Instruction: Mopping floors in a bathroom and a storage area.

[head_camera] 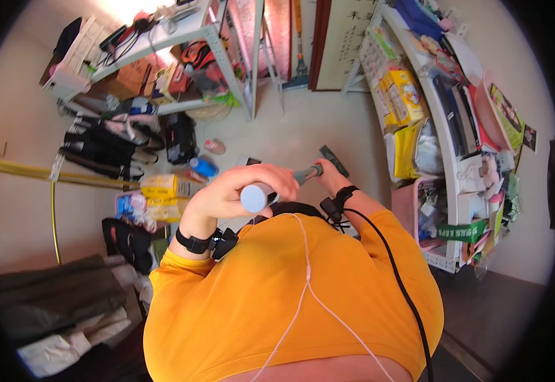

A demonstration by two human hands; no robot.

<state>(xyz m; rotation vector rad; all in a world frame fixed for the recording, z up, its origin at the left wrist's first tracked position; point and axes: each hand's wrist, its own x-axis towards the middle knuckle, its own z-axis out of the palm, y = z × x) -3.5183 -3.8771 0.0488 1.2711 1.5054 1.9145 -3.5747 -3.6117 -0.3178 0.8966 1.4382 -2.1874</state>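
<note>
A long-handled floor tool (305, 175), a mop or a broom, slants away from my chest. My left hand (244, 186) wraps around the top of its grey pole, next to the pale rounded end cap (253, 198). Lower on the same pole, my right hand (329, 175) is closed around it. Beyond the right hand, the tool's dark green flat head (335, 161) is on or close to the light tiled floor (296, 129). Part of the pole is hidden behind my hands.
White shelving (440, 114), loaded with packages, runs along the right. Another white rack (210, 38) stands front left. Left of the floor lie a blue bottle (204, 166), a pink bottle (215, 146), a black bag (180, 138) and yellow boxes (167, 186). A cable (401, 281) hangs from my right wrist.
</note>
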